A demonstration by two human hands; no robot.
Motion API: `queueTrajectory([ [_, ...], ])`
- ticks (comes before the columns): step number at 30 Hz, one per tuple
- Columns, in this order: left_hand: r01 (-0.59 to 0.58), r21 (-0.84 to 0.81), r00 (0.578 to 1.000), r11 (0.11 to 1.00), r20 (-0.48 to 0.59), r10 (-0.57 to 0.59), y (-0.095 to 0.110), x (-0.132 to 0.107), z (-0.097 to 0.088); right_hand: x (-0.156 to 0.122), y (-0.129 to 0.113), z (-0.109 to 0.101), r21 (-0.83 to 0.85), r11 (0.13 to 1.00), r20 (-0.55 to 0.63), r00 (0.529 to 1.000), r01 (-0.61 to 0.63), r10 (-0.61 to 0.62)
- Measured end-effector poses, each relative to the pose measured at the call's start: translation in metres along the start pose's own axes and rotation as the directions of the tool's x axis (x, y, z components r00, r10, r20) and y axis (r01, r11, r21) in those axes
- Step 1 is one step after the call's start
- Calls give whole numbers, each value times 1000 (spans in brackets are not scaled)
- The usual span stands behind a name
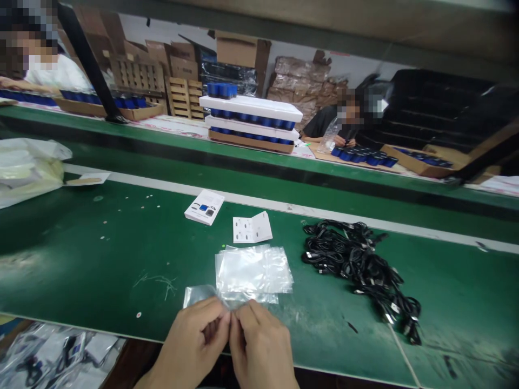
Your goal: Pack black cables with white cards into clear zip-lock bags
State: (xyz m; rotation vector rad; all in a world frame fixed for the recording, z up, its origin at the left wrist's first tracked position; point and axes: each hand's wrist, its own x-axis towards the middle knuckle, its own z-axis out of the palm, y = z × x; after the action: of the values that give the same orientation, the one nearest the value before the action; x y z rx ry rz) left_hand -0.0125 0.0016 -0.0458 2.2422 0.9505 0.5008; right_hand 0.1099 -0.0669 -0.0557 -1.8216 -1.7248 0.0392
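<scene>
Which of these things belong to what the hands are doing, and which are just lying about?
In use: left hand, right hand, clear plastic bag pinched between them, stack of clear plastic bags.

Lying about: pile of black cables, white leaflet, white printed box.
</scene>
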Motion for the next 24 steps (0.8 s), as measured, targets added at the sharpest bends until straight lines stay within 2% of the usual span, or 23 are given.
queueTrajectory([
  [3, -69, 61, 995, 996, -65, 72, -4, -2, 4, 3, 1, 2, -117, 993, -62, 998, -4, -4],
  [6, -41, 58, 990, 997, -129, 49, -6, -4, 4, 8, 5, -2, -134, 986, -130, 988, -102, 85],
  [7, -17, 37, 990, 999, -136, 22, -6, -4, 4, 11, 6, -7, -111, 984, -100, 987, -140, 129],
  [9, 46, -32, 990, 998, -135, -50, -6, -4, 2, 19, 8, -21, -2, 982, 62, 980, -190, 190],
  [11, 94, -102, 987, 990, -122, -106, -6, -2, 1, 33, 8, -37, 123, 969, 227, 957, -215, 184],
  [12, 104, -123, 986, 987, -118, -119, -6, -2, 0, 44, 8, -45, 159, 966, 257, 953, -204, 159],
  [14, 102, -134, 986, 986, -120, -118, -6, -1, 0, 71, 8, -52, 114, 983, 248, 962, -143, 111],
  [15, 93, -130, 987, 987, -121, -109, -6, -1, 1, 87, 9, -52, 57, 991, 278, 956, -119, 99],
  [16, 84, -123, 987, 989, -126, -100, -7, -1, 2, 103, 11, -50, -29, 989, 309, 940, -142, 144],
  [19, 64, -112, 987, 992, -141, -80, -9, -2, 5, 146, 26, -33, -115, 967, 338, 907, -227, 253],
  [21, 45, -106, 986, 993, -155, -61, -12, -3, 6, 165, 40, -23, -139, 947, 380, 868, -290, 321],
  [24, -7, -78, 982, 997, -186, -8, -15, -3, 6, 180, 59, -16, -149, 920, 456, 800, -362, 389],
])
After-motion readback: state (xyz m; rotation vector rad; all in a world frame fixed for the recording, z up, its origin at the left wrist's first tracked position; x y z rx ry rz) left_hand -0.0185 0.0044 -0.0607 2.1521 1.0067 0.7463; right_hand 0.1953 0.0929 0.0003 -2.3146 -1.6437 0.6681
